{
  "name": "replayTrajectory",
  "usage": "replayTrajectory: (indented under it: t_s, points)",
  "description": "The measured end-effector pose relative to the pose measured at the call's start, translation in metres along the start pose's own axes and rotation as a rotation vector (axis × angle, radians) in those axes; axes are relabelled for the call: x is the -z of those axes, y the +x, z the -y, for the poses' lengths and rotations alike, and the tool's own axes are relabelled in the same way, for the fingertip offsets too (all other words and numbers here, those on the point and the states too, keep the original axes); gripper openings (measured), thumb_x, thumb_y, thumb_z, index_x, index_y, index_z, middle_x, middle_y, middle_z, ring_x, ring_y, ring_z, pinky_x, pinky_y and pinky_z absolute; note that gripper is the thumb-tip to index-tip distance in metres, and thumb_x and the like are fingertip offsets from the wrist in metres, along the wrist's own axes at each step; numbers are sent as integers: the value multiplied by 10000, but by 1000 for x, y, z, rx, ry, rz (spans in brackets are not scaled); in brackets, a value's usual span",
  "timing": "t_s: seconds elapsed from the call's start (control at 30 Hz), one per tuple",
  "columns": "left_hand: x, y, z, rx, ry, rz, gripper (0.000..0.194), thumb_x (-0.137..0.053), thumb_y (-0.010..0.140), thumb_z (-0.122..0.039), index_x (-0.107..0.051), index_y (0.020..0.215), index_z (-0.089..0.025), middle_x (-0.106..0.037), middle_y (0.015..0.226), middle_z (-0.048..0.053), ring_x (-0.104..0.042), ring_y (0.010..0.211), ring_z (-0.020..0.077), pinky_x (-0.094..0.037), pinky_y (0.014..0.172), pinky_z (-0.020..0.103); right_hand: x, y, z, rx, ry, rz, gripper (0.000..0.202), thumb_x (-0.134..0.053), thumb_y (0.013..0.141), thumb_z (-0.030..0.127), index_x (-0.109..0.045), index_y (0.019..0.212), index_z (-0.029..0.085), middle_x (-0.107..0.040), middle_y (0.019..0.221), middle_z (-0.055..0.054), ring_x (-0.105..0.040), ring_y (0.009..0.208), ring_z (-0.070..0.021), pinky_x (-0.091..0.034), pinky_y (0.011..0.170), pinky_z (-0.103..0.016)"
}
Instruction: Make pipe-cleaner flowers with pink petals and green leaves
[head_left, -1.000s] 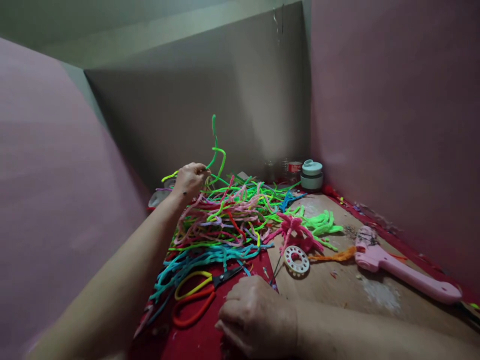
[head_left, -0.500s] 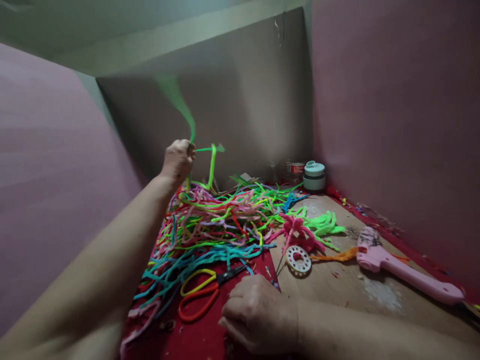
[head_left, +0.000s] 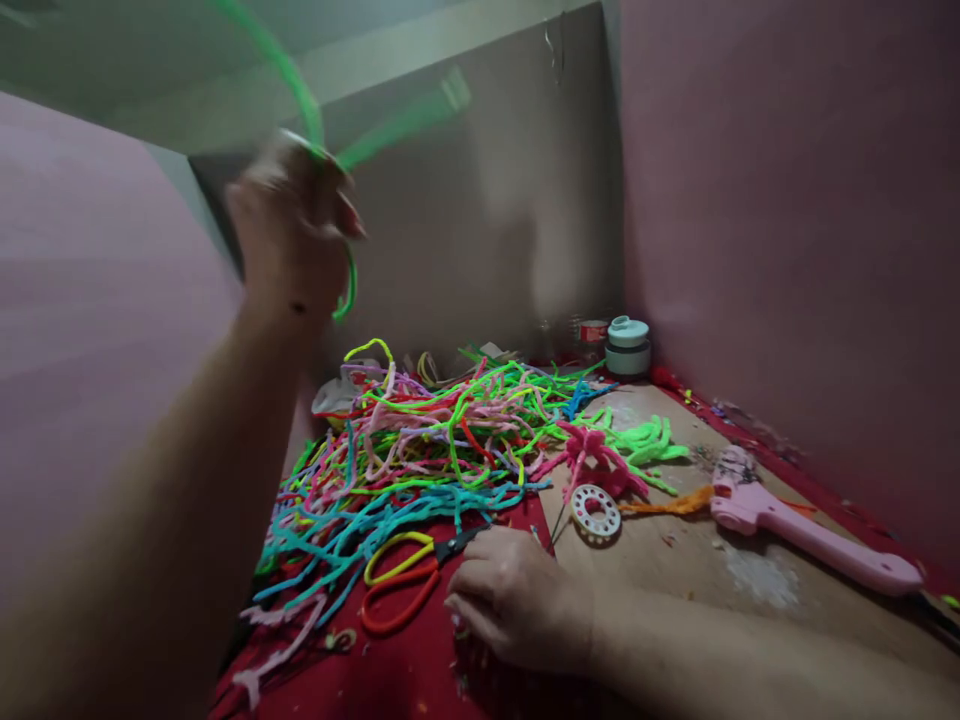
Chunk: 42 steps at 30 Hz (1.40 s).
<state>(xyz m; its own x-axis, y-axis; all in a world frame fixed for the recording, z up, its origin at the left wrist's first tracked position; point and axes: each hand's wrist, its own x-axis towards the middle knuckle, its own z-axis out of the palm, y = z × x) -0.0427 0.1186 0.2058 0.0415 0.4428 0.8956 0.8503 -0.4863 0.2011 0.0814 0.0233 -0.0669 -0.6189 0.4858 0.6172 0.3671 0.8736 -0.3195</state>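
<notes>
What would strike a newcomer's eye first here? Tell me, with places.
The tangled heap of bright fuzzy strands fills the middle. At upper left, the raised left hand, blurred, grips green strands. At right, a pink tool lies on the wooden board.

the left hand (head_left: 296, 225) is blurred, its green strand (head_left: 283, 65) cut off above.

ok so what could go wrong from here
The right hand rests right by the blades of the scissors, so a careless shift might nick it or knock them.

The colourful pile of strands lies crossed and tangled, so pulling one out could drag others along.

The left hand grips the green strands up high with ends loose, so they might snag or slip.
</notes>
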Motion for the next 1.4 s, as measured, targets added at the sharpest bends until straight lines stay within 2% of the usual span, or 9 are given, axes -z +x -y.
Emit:
replayTrajectory:
  t_s: [0.07,0.17,0.27,0.43,0.53,0.63,0.87,1.2,1.4]
  points:
    - [6,-41,-15,-42,-32,263,179,-537,770,-271,-595,646,-157,-544,552,-28,-567,549,98,-417,529,220,2,0,-1,-73,108,-40,208,-487,837,232,-634,718,145,-632,681,-51,-561,660,-141,-394,608,-247]
    - [9,-103,-21,272,-429,718,203,-599,730,-321,-568,593,-173,-552,491,-19,-495,395,86,-366,393,214,7,1,-1,-209,322,-107,214,-477,854,240,-662,807,142,-647,737,-54,-586,707,-138,-425,667,-240]
    - [5,-149,-10,579,-736,890,196,-604,736,-309,-548,613,-168,-564,542,-13,-496,393,72,-379,401,207,17,5,1,-306,581,-217,184,-493,841,227,-658,869,151,-665,817,-45,-592,764,-135,-436,725,-249]
    - [-12,-193,6,792,-1073,844,175,-623,736,-282,-546,830,-158,-568,578,-24,-512,419,73,-392,423,189,30,16,3,-533,1076,-443,217,-523,820,326,-626,878,144,-617,714,-3,-502,550,-77,-398,522,-201]
    - [-20,-212,7,809,-1153,862,249,-632,734,-296,-517,914,-167,-587,575,-21,-518,405,87,-389,411,191,29,19,0,-593,1208,-462,290,-569,783,375,-591,638,125,-582,578,-3,-486,468,-72,-376,471,-205]
    - [-23,-224,7,804,-1160,881,255,-628,742,-307,-529,930,-165,-623,600,1,-554,431,103,-424,450,204,25,18,-7,-601,1304,-437,282,-598,763,366,-589,625,121,-564,508,3,-506,429,-90,-388,461,-225]
    - [-20,-228,19,866,-1182,838,210,-592,777,-312,-641,876,-134,-678,741,58,-632,623,142,-496,642,264,21,15,-22,-659,1345,-467,241,-664,706,323,-665,768,90,-615,579,-24,-523,475,-92,-408,492,-234]
    - [-10,-228,10,795,-1143,780,222,-630,756,-270,-590,944,-159,-683,731,46,-624,581,137,-495,589,253,30,17,-20,-798,1572,-520,155,-641,722,252,-601,698,104,-573,523,1,-487,422,-76,-407,454,-219]
    - [-13,-223,22,897,-1233,591,188,-665,712,-210,-558,853,-149,-660,664,25,-590,499,114,-470,497,215,34,18,-21,-834,1741,-507,106,-634,736,211,-590,689,126,-578,535,9,-490,437,-70,-431,481,-228]
